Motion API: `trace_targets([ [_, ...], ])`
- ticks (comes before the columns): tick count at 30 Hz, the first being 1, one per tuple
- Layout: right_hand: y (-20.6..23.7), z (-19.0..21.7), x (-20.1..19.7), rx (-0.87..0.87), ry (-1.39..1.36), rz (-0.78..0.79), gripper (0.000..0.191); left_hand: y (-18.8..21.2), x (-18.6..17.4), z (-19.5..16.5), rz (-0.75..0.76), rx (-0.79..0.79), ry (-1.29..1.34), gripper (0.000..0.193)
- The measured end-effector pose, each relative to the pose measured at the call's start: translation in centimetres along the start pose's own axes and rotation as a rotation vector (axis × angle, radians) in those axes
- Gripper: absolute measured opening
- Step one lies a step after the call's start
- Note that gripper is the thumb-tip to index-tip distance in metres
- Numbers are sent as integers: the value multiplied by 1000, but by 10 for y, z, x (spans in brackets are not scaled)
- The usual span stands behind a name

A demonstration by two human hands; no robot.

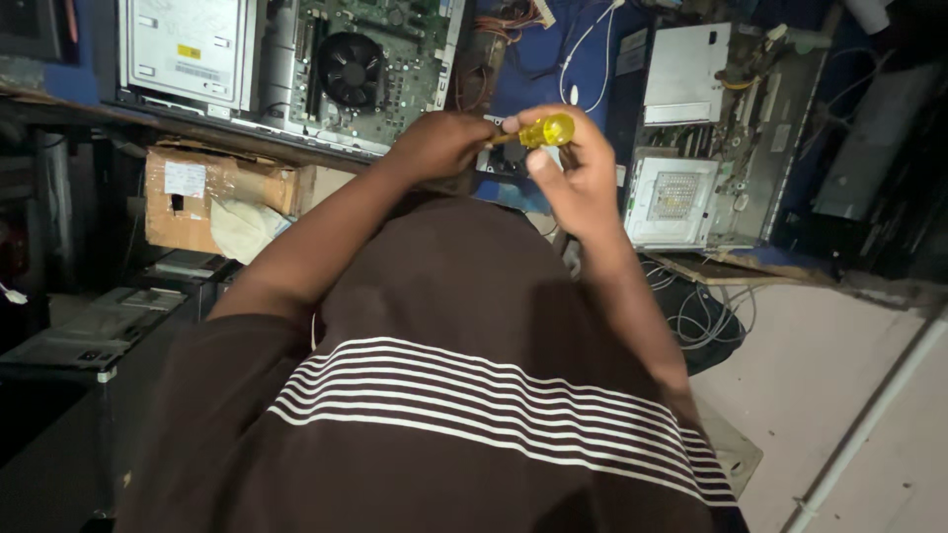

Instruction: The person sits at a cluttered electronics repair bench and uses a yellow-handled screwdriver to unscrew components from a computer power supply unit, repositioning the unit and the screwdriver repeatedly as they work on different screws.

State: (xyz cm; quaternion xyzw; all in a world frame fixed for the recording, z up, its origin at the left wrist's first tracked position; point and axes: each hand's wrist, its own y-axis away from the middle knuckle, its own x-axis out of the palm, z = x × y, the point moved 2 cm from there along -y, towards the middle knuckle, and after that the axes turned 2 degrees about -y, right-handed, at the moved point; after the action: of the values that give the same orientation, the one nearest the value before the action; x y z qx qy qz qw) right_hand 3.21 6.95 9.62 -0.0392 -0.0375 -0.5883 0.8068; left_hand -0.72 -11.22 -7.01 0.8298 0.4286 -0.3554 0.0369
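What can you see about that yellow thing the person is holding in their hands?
It is a screwdriver with a clear yellow handle that looks like shiny plastic, with a rounded end. The right hand wraps its fingers around the handle, and the thumb lies under it. The left hand closes over the other end, so the metal shaft and tip are mostly hidden. The tool lies nearly level, held up in front of the brown striped shirt, above the bench with the open computer cases.

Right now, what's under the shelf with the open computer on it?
Under the shelf sits a cardboard box with a pale crumpled bag against it. The left arm covers whatever lies further right.
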Motion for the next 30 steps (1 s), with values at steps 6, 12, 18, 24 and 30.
trace_targets([
  [6,1,23,20,-117,3,-21,50,1,-2,-2,50,-51,-16,16],
  [12,-3,30,29,-128,82,-16,36,1,-2,-4,41,-28,-8,20],
  [18,-7,27,22,-126,-78,8,41,2,-1,-2,66,-39,-10,18],
  [24,-13,34,15,-121,-25,79,46,1,-3,-4,55,-55,-9,21],
  [30,-15,30,31,-225,46,-147,37,-6,-2,-3,100,-76,-56,18],
])
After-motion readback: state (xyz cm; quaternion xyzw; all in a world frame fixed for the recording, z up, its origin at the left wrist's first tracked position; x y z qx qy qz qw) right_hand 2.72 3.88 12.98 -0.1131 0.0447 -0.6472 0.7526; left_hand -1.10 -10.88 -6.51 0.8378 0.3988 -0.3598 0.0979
